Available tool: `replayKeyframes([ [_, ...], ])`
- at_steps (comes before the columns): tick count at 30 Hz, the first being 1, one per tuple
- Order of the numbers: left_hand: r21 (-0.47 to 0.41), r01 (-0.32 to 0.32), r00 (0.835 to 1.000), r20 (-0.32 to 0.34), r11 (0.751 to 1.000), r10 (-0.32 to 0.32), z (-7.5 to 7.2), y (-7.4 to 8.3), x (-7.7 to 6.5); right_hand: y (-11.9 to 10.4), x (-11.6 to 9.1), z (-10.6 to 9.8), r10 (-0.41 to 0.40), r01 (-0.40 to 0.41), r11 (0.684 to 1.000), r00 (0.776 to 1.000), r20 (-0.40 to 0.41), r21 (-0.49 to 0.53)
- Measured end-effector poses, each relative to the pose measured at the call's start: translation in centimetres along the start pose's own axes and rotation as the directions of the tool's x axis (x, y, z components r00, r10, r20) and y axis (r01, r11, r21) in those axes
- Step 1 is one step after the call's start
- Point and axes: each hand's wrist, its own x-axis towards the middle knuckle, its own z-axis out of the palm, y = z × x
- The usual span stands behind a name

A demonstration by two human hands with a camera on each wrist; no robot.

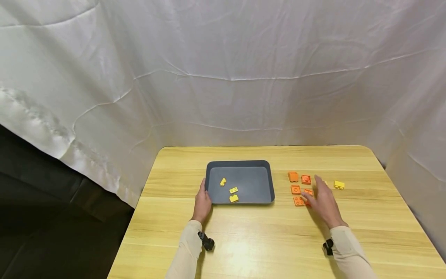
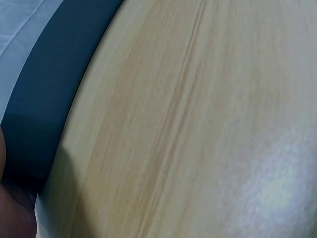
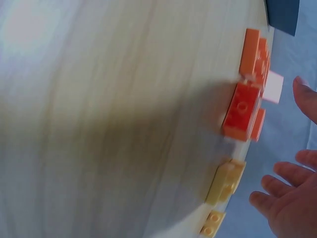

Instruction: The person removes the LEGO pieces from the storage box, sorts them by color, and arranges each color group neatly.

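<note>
**Orange and yellow stuff from three angles**

Head cam first. My right hand [image 1: 325, 203] is over by the orange bricks [image 1: 295, 189] on the wood table [image 1: 244, 240], fingers spread, thumb out to the side. They're small, shiny and mostly squarish: one at the front shows four studs, and a chunkier one sits at the back. Two yellow bricks [image 1: 339, 185] are just beyond my fingers, one mostly hidden by them. My left hand [image 1: 202, 203] is touching the left side of the dark grey tray [image 1: 254, 182]; can't tell if I'm actually pinching the rim. Only this view gets the three yellow pieces [image 1: 234, 198] lying inside it.

Left wrist cam: just the tray's outer wall up close, a bit of my hand against it, and bright glare on the wood.

Right wrist cam is the good one. Both yellow bricks show here, one with two studs facing me, and a red-orange brick has a round bit mid-face. My fingers and thumb are clearly apart.
</note>
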Motion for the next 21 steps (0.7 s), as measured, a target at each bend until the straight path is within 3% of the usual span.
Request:
replayKeyframes([
  [14, -0.005, 0.009, 1.0, 0.001, 1.0, -0.009, 0.0, 0.3, -0.1, -2.5, 0.8, 2.2, -0.124, 0.123, 0.991, 0.992, -0.016, -0.046],
  [21, -0.007, 0.011, 1.0, -0.002, 1.0, -0.011, -0.1, 0.4, -0.2, -3.8, 1.4, 3.2, -0.125, 0.126, 0.99, 0.992, 0.008, -0.063],
])
